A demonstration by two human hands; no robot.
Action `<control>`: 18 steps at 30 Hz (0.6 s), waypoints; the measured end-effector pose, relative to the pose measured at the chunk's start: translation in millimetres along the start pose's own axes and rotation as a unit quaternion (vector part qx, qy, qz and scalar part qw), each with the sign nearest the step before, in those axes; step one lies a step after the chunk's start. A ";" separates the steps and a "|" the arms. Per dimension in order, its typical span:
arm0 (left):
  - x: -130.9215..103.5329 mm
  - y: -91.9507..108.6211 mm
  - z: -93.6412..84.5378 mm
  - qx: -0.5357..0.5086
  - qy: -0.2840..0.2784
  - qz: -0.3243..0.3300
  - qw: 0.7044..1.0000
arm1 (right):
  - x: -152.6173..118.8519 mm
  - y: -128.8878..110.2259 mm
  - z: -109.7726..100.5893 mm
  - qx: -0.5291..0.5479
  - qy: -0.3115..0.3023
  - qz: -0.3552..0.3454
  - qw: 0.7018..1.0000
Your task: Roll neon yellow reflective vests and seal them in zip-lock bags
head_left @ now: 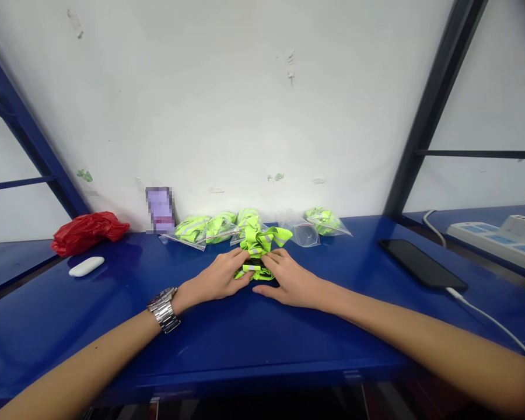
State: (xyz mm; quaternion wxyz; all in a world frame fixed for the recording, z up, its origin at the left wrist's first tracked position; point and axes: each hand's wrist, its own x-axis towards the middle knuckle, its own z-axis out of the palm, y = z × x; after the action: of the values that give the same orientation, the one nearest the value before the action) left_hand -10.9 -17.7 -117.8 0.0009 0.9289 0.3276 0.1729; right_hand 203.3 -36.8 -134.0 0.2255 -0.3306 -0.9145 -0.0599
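Note:
A neon yellow reflective vest (256, 251), its strips bunched up with silver bands, lies on the blue table in front of me. My left hand (223, 274) grips its left side, fingertips behind it and thumb along the near edge. From the other side, my right hand (291, 279) has its fingers curled onto the vest, while its thumb points left just above the tabletop. Part of the bundle is hidden under my fingers. Behind it, against the wall, are similar yellow bundles in clear bags (192, 229), and to their right a clear plastic bag (305, 233).
Another bagged yellow bundle (324, 220) lies at the back right. On the left are a red plastic bag (90, 232), a white case (86, 266) and an upright phone (160, 210). A black phone (422, 263) with a white cable and a power strip (499, 239) are on the right.

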 end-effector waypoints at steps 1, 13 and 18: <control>0.7 1.4 -1.3 -0.010 0.002 -0.003 1.000 | -0.4 0.5 0.7 -0.003 0.008 0.008 1.000; -15.9 14.3 -6.5 -0.007 -0.017 -0.020 1.000 | -1.0 3.7 3.4 -0.005 -0.021 0.002 1.000; -19.9 14.7 -5.0 0.011 -0.011 0.002 1.000 | 0.1 5.5 4.0 0.023 -0.012 0.007 1.000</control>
State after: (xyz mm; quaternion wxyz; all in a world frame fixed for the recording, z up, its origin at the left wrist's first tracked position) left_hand -18.0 -41.9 -117.8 -0.0061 0.9312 0.3279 0.1588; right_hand 205.2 -31.5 -137.8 0.2224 -0.3327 -0.9158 -0.0334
